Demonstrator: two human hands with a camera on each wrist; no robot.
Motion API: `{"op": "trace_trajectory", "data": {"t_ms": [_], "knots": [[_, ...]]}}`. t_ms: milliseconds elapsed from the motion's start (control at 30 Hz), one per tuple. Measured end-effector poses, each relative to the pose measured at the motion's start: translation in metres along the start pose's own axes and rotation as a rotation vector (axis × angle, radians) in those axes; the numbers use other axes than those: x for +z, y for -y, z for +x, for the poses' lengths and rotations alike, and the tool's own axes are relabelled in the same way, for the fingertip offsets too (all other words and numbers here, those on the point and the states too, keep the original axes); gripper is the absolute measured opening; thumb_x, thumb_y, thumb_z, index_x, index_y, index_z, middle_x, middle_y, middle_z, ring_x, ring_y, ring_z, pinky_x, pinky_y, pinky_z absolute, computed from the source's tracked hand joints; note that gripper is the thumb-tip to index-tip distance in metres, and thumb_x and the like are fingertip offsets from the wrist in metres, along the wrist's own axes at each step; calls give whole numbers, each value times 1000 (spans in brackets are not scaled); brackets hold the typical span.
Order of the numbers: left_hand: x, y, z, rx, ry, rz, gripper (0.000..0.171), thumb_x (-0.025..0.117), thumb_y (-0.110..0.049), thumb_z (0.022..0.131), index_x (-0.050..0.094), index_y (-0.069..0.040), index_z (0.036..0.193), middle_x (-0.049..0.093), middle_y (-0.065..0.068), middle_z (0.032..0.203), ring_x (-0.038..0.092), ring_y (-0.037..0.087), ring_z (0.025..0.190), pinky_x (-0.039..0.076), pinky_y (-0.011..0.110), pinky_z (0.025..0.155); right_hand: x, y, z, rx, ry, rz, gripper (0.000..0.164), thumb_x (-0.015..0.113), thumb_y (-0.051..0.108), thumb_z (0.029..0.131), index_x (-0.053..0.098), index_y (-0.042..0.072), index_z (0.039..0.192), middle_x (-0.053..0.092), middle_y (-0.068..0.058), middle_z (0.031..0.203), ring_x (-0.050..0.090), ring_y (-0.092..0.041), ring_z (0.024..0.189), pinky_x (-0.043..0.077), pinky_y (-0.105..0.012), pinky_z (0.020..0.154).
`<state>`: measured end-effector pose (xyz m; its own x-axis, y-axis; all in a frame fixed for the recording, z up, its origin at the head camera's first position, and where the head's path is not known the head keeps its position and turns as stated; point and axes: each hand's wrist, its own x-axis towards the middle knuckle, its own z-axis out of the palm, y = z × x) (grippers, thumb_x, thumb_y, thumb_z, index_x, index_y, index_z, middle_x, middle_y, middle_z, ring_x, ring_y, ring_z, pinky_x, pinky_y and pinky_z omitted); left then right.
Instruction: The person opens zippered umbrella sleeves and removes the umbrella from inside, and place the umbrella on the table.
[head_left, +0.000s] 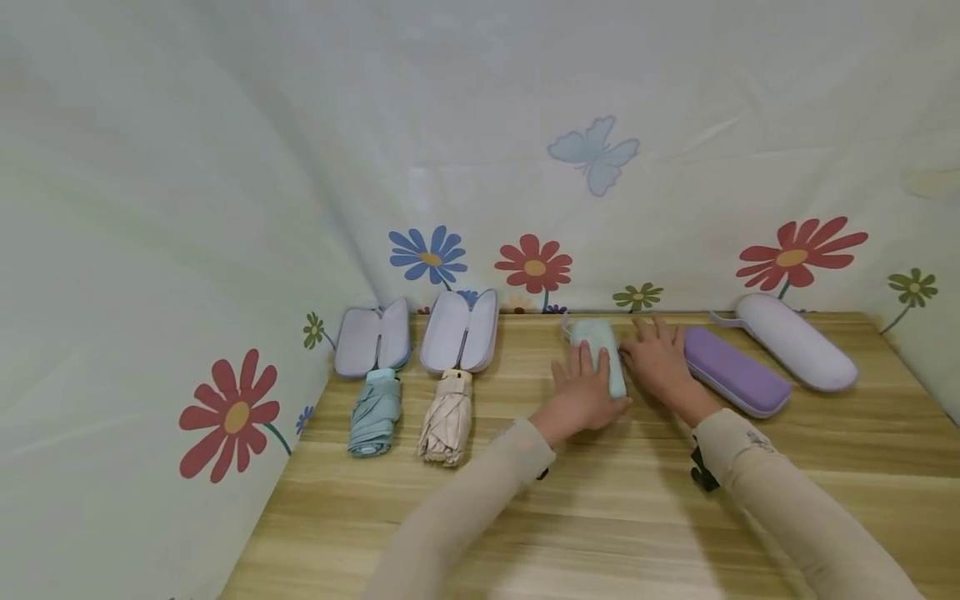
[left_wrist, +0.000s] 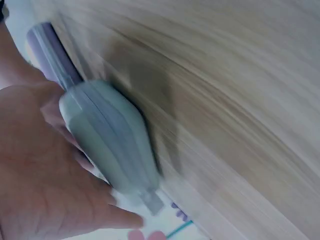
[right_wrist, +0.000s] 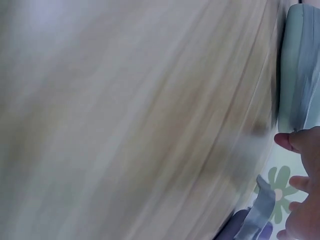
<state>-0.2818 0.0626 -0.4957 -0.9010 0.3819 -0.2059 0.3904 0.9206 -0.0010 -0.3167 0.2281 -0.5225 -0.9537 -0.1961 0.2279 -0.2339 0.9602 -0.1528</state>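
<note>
My left hand point(head_left: 588, 398) holds a mint green zip case point(head_left: 617, 377), its fingers over the top and its thumb at the near end. The case is closed, with a grey zipper band point(left_wrist: 112, 130) along its side and a small strap point(left_wrist: 151, 202) at the far end. At the case's right edge is my right hand point(head_left: 660, 362); its thumb and index finger pinch at the zipper point(right_wrist: 300, 112), and they cover the pull itself. The other right fingers point(right_wrist: 300, 183) stick out beside it. A closed purple case point(head_left: 735, 371) lies just right of this hand.
A closed pale lavender case point(head_left: 798, 343) lies at the far right. On the left, two open cases point(head_left: 358, 343) point(head_left: 444, 333) stand behind a folded teal umbrella point(head_left: 375, 417) and a folded beige umbrella point(head_left: 447, 423). A flower-printed curtain point(head_left: 480, 167) rises along the table's back edge.
</note>
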Motion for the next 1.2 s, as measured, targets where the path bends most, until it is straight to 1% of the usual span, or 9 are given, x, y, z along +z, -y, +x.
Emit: {"op": "trace_trajectory", "data": {"t_ms": [167, 233, 300, 400, 500, 700, 933, 1033, 1200], "knots": [[5, 28, 28, 242, -118, 184, 85, 27, -71, 101, -1, -23, 165, -13, 5, 171, -9, 26, 157, 10, 55, 124, 0, -5, -4, -6, -9, -12, 25, 60, 24, 103, 74, 13, 120, 39, -26, 154, 22, -52, 145, 15, -80, 108], [7, 40, 38, 336, -146, 225, 85, 22, -72, 101, -1, -23, 165, -11, 3, 171, -7, 25, 157, 8, 53, 124, 1, -5, -5, -8, -12, -12, 25, 60, 24, 103, 74, 13, 120, 40, -26, 154, 23, -52, 145, 15, -80, 108], [9, 48, 44, 410, -130, 177, 85, 23, -72, 101, -1, -21, 165, -10, 3, 171, -8, 25, 157, 6, 50, 125, 1, -4, -6, -9, -1, -14, 26, 59, 24, 103, 73, 12, 122, 39, -26, 154, 23, -53, 145, 14, -80, 108], [11, 53, 46, 467, -118, 59, 88, 27, -72, 101, 3, -18, 165, -7, 5, 172, -7, 27, 157, 7, 48, 125, 2, -4, -8, -17, 8, -19, 27, 59, 24, 104, 73, 12, 124, 39, -26, 154, 24, -53, 145, 15, -80, 108], [12, 50, 47, 452, -144, 27, 87, 28, -71, 101, 7, -16, 165, -4, 6, 172, -5, 28, 157, 10, 47, 125, 2, -6, -10, -51, -35, -19, 25, 61, 21, 102, 74, 11, 121, 42, -26, 151, 27, -53, 143, 18, -80, 107], [11, 45, 51, 329, -174, 50, 85, 22, -71, 102, 8, -17, 166, -2, 5, 172, 0, 28, 158, 14, 46, 125, 1, -9, -22, -157, -153, 16, 13, 68, 17, 98, 77, 11, 106, 49, -25, 146, 36, -54, 137, 24, -77, 104], [13, 36, 58, 198, -130, 15, 90, 17, -78, 97, 6, -22, 166, -10, 2, 171, -7, 25, 157, 9, 46, 125, -2, -13, -38, -161, -136, 40, 10, 68, 17, 98, 77, 14, 101, 46, -20, 150, 32, -51, 140, 20, -79, 105], [11, 33, 54, 180, -147, 10, 89, 17, -76, 98, 8, -20, 166, -7, 4, 171, -4, 26, 157, 12, 47, 125, -3, -15, -44, -163, -138, 35, 10, 69, 17, 97, 78, 15, 101, 46, -19, 150, 31, -51, 141, 20, -80, 105], [10, 32, 51, 189, -178, 21, 83, 16, -71, 102, 12, -18, 165, -1, 6, 172, 1, 28, 157, 17, 49, 124, -4, -16, -53, -163, -140, 43, 9, 70, 16, 97, 79, 16, 98, 47, -20, 150, 30, -51, 142, 19, -81, 104]]}}
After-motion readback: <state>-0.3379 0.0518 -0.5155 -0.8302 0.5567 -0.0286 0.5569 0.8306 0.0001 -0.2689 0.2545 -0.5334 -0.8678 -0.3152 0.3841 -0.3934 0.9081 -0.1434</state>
